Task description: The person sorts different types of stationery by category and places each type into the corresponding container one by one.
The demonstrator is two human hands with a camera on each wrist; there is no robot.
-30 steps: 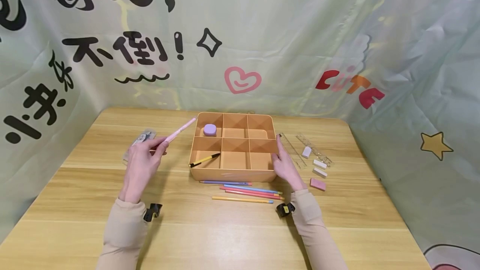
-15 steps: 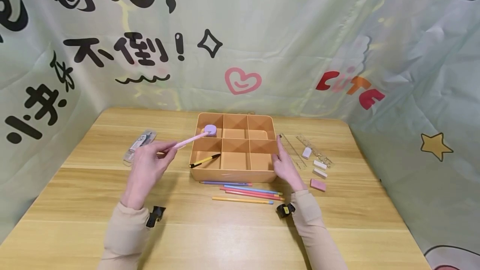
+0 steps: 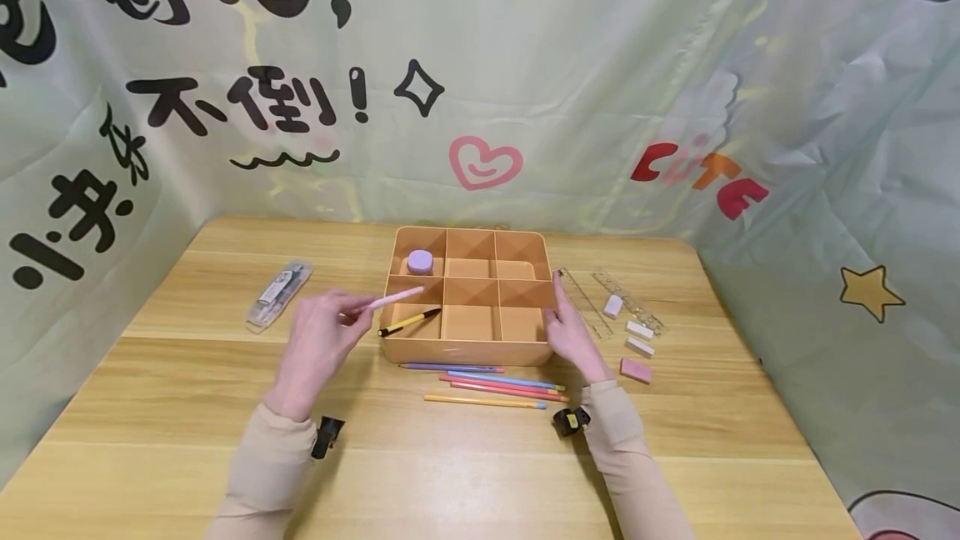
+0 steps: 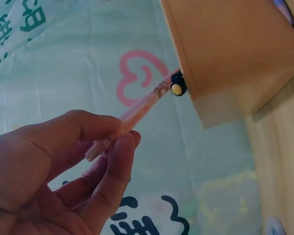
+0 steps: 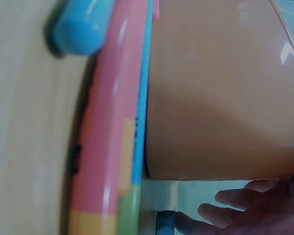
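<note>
Printed fabric (image 3: pixel 585 65) hangs along the worktop's (image 3: pixel 480 473) far, left and right edges; wide wood runs from the pencils toward the near side, between the forearms. One six-compartment organizer (image 3: pixel 465 351) holds one purple rounded item (image 3: pixel 420 262) far left and one yellow-black pen (image 3: pixel 409 322) near left. Five pencils (image 3: pixel 480 400) lie before it, two clear rulers (image 3: pixel 587 302) and four erasers (image 3: pixel 636 370) right, one clear plastic case (image 3: pixel 279 297) left. The left hand (image 3: pixel 318 344) pinches a pink pen (image 3: pixel 397 297) between thumb and fingers; its tip, half a second ago at the purple item, is now over the near-left compartment. The right hand (image 3: pixel 572 336), fingers extended, rests against the organizer's right wall, as before.
</note>
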